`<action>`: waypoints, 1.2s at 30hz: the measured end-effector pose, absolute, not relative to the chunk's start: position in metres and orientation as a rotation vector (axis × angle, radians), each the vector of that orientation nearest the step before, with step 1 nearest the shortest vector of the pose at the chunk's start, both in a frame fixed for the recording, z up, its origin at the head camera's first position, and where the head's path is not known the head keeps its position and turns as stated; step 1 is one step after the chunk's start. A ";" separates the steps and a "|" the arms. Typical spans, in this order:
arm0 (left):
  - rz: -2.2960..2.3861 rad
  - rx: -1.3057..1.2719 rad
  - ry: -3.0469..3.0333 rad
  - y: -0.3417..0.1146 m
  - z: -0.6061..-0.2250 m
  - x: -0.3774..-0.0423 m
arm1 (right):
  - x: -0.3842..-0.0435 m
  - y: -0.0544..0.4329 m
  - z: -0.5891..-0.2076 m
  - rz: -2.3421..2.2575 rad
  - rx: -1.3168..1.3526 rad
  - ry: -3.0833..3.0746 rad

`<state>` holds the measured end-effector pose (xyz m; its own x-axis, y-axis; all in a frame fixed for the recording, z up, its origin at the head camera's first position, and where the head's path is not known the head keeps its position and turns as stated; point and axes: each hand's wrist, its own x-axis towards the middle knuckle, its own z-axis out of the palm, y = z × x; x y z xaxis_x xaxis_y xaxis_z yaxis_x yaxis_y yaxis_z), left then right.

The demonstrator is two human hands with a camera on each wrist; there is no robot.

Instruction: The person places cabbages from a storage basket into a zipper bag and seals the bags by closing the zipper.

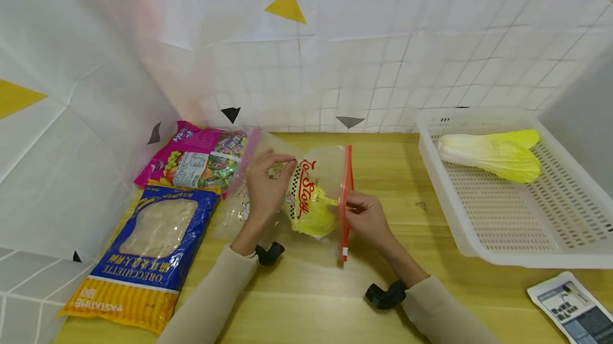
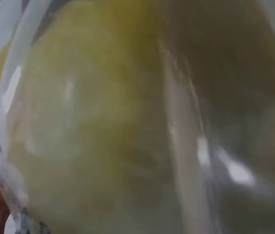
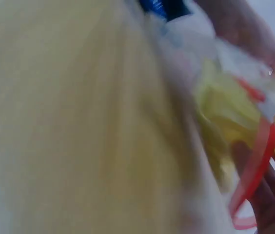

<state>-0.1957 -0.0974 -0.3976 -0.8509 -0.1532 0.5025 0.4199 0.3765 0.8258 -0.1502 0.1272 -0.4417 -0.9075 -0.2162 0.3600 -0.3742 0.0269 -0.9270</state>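
Observation:
A clear zip bag [image 1: 330, 168] with a red zip edge and red lettering lies on its side, mouth facing right. Inside it is a yellow-green leafy cabbage [image 1: 316, 224], seen blurred through the plastic in the left wrist view. My left hand [image 1: 267, 187] pinches the bag's plastic near its closed end between thumb and forefinger. At the mouth, my right hand [image 1: 370, 220] reaches in past the red edge. Its fingers [image 3: 242, 153] pinch the cabbage's leafy tip [image 3: 230, 105]. Under the left hand spreads another clear bag with a pink zip edge [image 1: 246, 160].
At the right, a white plastic basket [image 1: 462, 227] holds another cabbage [image 1: 493, 155]. A blue and yellow pasta bag [image 1: 139, 264] and a pink candy bag [image 1: 191, 155] lie at the left. A white-edged device [image 1: 570, 306] sits at the lower right. White sheeting [image 1: 335, 67] backs the table.

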 end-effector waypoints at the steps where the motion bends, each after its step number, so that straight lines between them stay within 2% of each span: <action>1: -1.492 -0.213 -2.139 -0.097 -0.398 -0.195 | -0.150 0.127 -0.444 1.985 0.719 -2.212; 6: -1.520 -0.180 -2.098 -0.100 -0.394 -0.195 | -0.152 0.135 -0.440 1.706 1.072 -2.340; 14: -1.568 -0.180 -2.053 -0.105 -0.391 -0.199 | -0.159 0.151 -0.431 1.492 1.214 -2.376; 23: -1.578 -0.127 -2.055 -0.112 -0.397 -0.200 | -0.160 0.152 -0.430 1.487 1.180 -2.432; 30: -1.613 -0.180 -1.957 -0.104 -0.363 -0.179 | -0.160 0.151 -0.426 1.461 1.132 -2.463; 36: -1.622 -0.216 -1.933 -0.104 -0.364 -0.180 | -0.160 0.156 -0.421 1.392 1.091 -2.540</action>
<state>-0.1801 -0.1039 -0.3636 -0.8068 -0.2478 0.5363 0.4851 0.2404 0.8408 -0.1604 0.1555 -0.4209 -0.7505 -0.5573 0.3551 -0.5991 0.3472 -0.7215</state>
